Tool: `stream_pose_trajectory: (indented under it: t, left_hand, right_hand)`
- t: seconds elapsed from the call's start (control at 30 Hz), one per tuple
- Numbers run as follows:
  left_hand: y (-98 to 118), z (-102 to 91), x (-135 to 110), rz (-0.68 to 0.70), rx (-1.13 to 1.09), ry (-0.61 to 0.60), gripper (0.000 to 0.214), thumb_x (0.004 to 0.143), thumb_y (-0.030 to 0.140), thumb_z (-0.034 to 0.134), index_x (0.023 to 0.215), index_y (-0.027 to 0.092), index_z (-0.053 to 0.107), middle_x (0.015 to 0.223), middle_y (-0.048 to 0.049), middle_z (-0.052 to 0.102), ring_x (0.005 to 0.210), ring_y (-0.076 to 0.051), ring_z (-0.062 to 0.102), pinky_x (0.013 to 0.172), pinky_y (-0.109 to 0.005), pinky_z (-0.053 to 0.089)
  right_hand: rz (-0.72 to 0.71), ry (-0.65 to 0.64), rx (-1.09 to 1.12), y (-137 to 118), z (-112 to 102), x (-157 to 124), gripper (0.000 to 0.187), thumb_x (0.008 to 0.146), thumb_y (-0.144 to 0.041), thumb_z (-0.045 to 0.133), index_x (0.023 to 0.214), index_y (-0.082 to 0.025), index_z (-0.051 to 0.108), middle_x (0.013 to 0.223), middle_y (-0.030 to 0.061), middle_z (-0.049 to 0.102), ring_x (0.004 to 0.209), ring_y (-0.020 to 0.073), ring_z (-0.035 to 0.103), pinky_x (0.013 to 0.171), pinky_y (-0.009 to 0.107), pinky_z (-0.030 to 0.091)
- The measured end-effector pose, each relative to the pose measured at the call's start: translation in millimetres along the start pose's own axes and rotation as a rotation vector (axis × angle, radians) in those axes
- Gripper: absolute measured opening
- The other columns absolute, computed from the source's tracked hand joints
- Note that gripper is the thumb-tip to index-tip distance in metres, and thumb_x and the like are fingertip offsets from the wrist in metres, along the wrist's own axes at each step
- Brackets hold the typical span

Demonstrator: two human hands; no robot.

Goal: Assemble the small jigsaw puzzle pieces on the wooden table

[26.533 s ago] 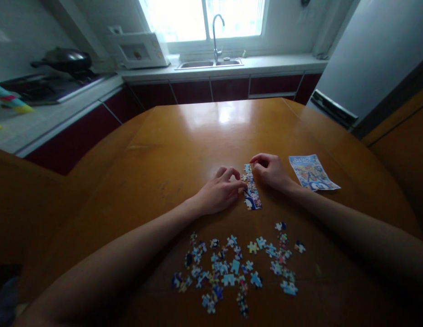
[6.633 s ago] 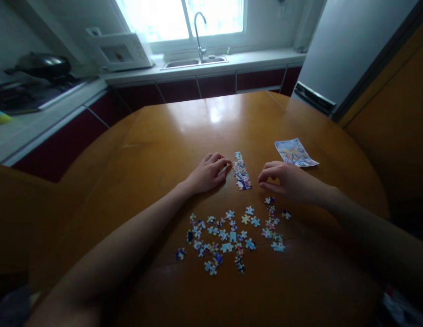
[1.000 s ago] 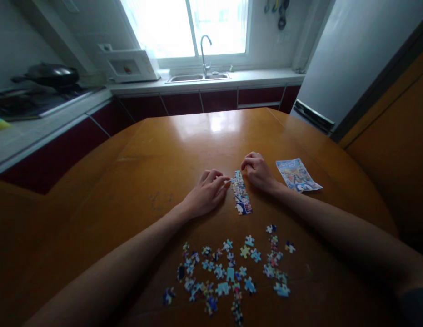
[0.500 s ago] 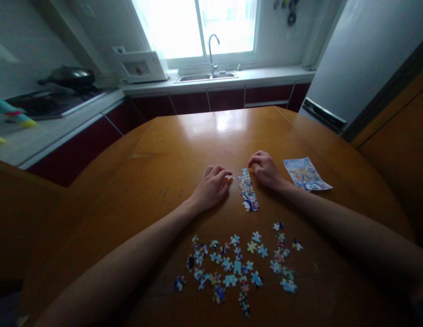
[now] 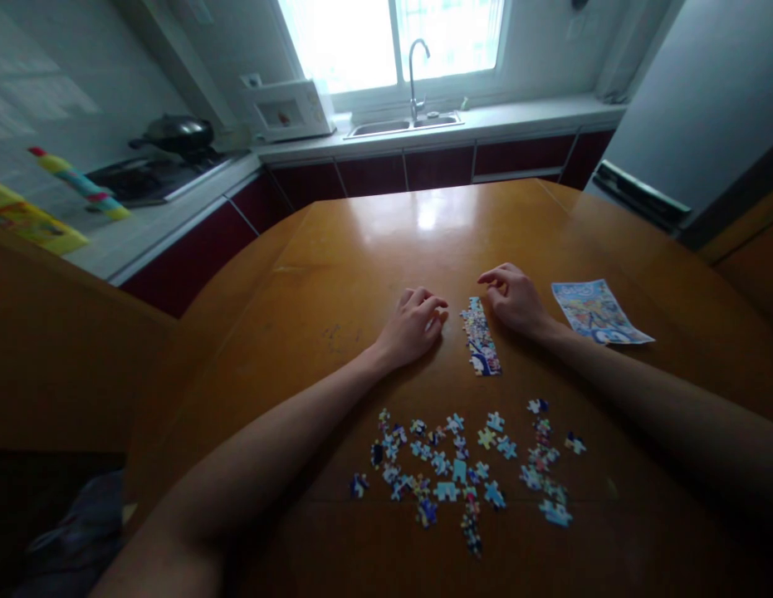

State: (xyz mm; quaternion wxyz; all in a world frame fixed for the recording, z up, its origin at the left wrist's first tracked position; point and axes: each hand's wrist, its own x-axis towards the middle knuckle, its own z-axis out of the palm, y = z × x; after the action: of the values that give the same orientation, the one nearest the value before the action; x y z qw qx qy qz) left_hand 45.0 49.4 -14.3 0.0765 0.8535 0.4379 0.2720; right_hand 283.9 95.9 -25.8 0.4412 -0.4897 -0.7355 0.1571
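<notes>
A narrow strip of joined puzzle pieces lies on the wooden table between my hands. My left hand rests on the table just left of the strip, not touching it, fingers curled under with nothing visible in them. My right hand sits at the strip's upper right, its fingers bent towards the strip's top end. Whether it pinches a piece is too small to tell. Several loose puzzle pieces lie scattered nearer to me.
A printed picture sheet lies right of my right hand. Beyond the table run a counter with a sink and tap, a white microwave, a stove with a wok, and a grey fridge at the right.
My left hand has drawn slightly away from the strip, which it touched a second ago. My right hand stays by the strip's top end. My view has turned left.
</notes>
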Motion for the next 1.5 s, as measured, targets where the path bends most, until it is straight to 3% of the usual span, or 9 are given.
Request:
stream_pose_trajectory:
  t: [1.5]
  left_hand:
    - [-0.7,1.1,1.5,0.009,0.007,0.017,0.019,0.099,0.026,0.053,0.110,0.019,0.067,0.108,-0.0078,0.060,0.109,-0.024,0.049,0.101,-0.042,0.046]
  right_hand:
    - [-0.035,0.015,-0.026,3.7,1.4,1.1,0.022,0.077,-0.010,0.053,0.084,-0.019,0.072,0.087,0.0072,0.062,0.080,0.0211,0.058,0.071,0.036,0.047]
